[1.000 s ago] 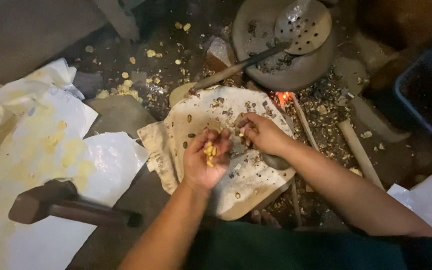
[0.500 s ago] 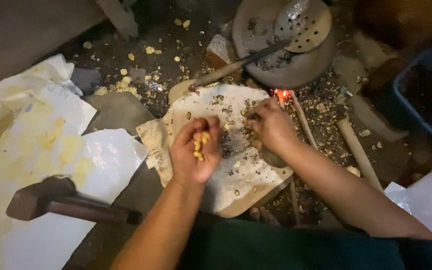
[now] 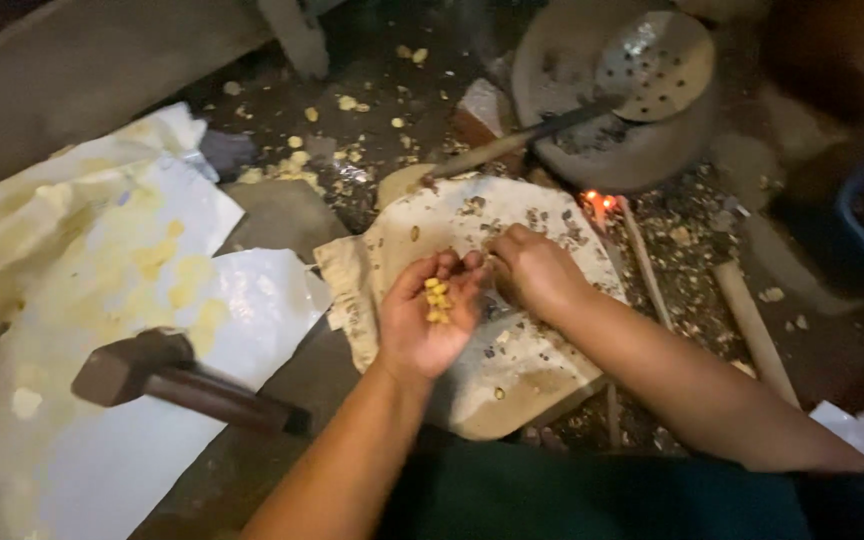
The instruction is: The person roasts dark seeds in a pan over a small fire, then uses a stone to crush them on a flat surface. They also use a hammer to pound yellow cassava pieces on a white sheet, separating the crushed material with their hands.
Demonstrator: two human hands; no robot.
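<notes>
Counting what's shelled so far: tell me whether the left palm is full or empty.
Partly full: the left hand is cupped palm up, with a small cluster of yellow kernels lying in it.

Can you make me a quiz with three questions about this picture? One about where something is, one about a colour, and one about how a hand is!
1. Where does the hammer lie?
A. on the white sheets to the left
B. inside the round pan
C. on the person's lap

2. What colour are the small pieces in the left hand?
A. blue
B. yellow
C. black

3. How is the left hand held?
A. in a tight fist
B. flat, palm down on the cloth
C. palm up and cupped

Answers:
1. A, since the hammer rests on the white sheets at the left, far from the pan.
2. B, since the pieces in the palm show yellow.
3. C, since the palm faces up with fingers curled around the pieces, while the right hand presses on the speckled cloth.
</notes>
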